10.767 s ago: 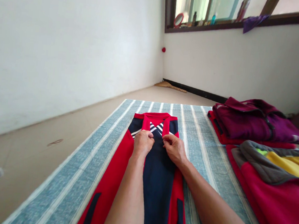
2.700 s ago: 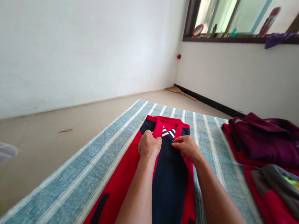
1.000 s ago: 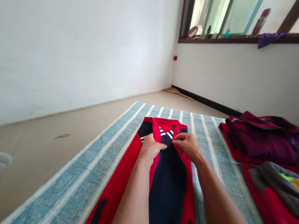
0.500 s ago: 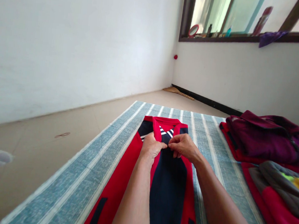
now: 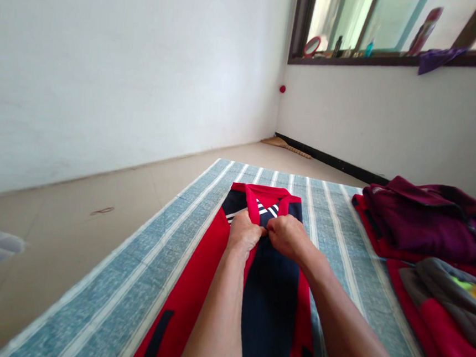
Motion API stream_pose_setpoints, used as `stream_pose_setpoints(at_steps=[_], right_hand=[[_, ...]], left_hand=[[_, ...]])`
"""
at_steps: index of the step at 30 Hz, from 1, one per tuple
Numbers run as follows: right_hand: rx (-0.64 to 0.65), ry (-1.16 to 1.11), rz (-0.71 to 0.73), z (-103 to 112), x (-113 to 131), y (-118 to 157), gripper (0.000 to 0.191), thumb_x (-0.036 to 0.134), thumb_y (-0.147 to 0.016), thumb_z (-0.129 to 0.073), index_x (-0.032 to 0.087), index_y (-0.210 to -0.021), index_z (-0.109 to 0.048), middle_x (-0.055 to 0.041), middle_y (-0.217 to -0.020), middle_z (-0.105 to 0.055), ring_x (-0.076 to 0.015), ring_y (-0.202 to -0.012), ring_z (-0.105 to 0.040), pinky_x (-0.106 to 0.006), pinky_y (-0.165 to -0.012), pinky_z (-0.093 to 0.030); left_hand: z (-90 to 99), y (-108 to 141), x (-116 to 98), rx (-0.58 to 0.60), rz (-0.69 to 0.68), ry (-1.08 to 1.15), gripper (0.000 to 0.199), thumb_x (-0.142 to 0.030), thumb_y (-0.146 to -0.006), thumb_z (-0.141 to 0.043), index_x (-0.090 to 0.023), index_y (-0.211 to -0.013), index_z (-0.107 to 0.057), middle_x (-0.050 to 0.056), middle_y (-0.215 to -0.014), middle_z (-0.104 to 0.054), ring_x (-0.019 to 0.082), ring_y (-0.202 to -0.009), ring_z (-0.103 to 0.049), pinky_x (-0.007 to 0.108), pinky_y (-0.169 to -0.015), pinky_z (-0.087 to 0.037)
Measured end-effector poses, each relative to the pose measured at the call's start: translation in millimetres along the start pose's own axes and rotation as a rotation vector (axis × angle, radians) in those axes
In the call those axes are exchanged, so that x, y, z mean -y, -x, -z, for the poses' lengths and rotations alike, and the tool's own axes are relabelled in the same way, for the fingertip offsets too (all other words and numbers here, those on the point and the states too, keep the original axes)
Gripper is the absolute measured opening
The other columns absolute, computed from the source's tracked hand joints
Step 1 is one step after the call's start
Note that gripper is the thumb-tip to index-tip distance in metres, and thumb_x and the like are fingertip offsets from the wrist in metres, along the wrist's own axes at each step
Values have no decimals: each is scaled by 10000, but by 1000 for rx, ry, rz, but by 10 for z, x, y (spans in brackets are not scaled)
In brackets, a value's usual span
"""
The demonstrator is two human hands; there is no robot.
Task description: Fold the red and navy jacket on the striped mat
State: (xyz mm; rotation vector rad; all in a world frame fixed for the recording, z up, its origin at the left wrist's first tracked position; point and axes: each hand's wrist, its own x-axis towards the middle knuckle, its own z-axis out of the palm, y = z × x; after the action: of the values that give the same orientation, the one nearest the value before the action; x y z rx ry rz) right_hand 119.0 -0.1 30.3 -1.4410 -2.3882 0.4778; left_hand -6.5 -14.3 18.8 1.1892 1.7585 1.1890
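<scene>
A: And we're on the red and navy garment (image 5: 200, 269), laid lengthwise on the striped cloth (image 5: 145, 281), collar (image 5: 268, 190) at the far end. Both hands are up there!

B: Left hand (image 5: 245, 232) closed on the red front edge just below the collar, thumb pointing inward. Right hand (image 5: 288, 235) meets it, fingers curled in, gripping the front too (what sits between those fingertips, I can't tell).

A: How will it handle?

B: Light and soft, I'd judge; nothing fragile. It should bend easily, slump if lifted from one point, and grip the cloth a little rather than skate. Take the doubled front edges near the neck; that's probably the firmest part.

A: Now textures!

B: Smooth, matte knit by the look of it: broad navy panel (image 5: 271, 303) down the middle, red sides, white diagonal stripes (image 5: 272, 209) forming a V at the neck. Slim dark strip (image 5: 157, 335) slanting low on the side. Underneath, flecked blue-grey weave with pale bands.

A: And over on the right?

B: Folded maroon top (image 5: 429, 226), plump and creased, with the grey and pink clothing (image 5: 446, 324) nearer us, thick and rounded at its folds.
</scene>
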Motion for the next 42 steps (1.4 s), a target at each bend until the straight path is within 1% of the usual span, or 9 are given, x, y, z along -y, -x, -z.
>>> stream_pose_setpoints(at_steps=[4, 9, 11, 13, 17, 22, 31, 36, 42], right_hand=[[0, 77, 29, -52, -16, 1, 164, 152, -773, -498, 156, -710, -649, -136, -754, -662, -266, -791, -624, -295, -636, -372], [-22, -2, 31, -87, -73, -10, 128, 156, -754, -504, 164, -670, -600, -104, -717, -644, -246, -781, -621, -275, -622, -365], [-33, -88, 19, -98, -109, -15, 131, 140, -734, -494, 169, -626, -561, -79, -670, -623, -224, -741, -623, -257, -589, -361], [-22, -207, -2, -109, -163, -18, 148, 125, -724, -469, 176, -597, -525, -38, -572, -578, -185, -633, -619, -232, -531, -356], [68, -512, -65, -117, -295, -15, 134, 122, -721, -433, 180, -633, -514, 28, -466, -519, -127, -454, -588, -181, -426, -369], [131, -827, -107, -112, -398, -5, 76, 214, -732, -485, 166, -693, -530, 29, -566, -582, -91, -442, -582, -160, -397, -403], [113, -1111, -115, -139, -492, 23, 244, 378, -676, -625, 151, -720, -550, 12, -623, -627, -94, -440, -587, -171, -396, -407], [84, -1272, -79, -140, -509, 39, 270, 376, -662, -694, 142, -698, -565, -6, -627, -650, -99, -434, -596, -150, -351, -350], [75, -1376, -35, -133, -496, 38, 268, 362, -681, -722, 129, -699, -592, -23, -626, -660, -102, -434, -600, -141, -341, -360]], left_hand=[[-17, -12, 37, -1, 24, 38, 274, 4, -459, -648, -154, -682, -658, 11, -660, -676, 167, -610, -605, 211, -520, -412], [-8, 7, 9, -22, 38, 1, 267, -2, -459, -664, -154, -679, -652, 5, -649, -668, 165, -608, -603, 214, -529, -415], [-3, 16, -8, -23, 25, 2, 262, -6, -463, -673, -152, -680, -652, -3, -638, -659, 157, -606, -596, 212, -540, -418], [-1, 25, -25, -27, 18, 8, 249, -16, -467, -687, -148, -675, -650, -15, -613, -640, 145, -592, -581, 211, -544, -416], [-2, 49, -56, -32, 66, 30, 223, -31, -464, -702, -143, -642, -626, -38, -559, -592, 120, -542, -534, 208, -523, -395], [0, 91, -59, -41, 48, 73, 200, -54, -495, -688, -151, -656, -620, -53, -567, -582, 104, -532, -513, 204, -524, -385], [22, 49, -44, -13, 90, 58, 205, -45, -501, -687, -148, -667, -623, -55, -571, -586, 104, -523, -514, 208, -525, -396], [21, 44, -35, -12, 85, 46, 225, -33, -506, -674, -149, -696, -641, -51, -581, -591, 109, -533, -528, 212, -528, -385], [14, 70, -1, -5, 20, 91, 209, -56, -516, -663, -149, -702, -641, -49, -583, -590, 107, -533, -518, 213, -538, -390]])
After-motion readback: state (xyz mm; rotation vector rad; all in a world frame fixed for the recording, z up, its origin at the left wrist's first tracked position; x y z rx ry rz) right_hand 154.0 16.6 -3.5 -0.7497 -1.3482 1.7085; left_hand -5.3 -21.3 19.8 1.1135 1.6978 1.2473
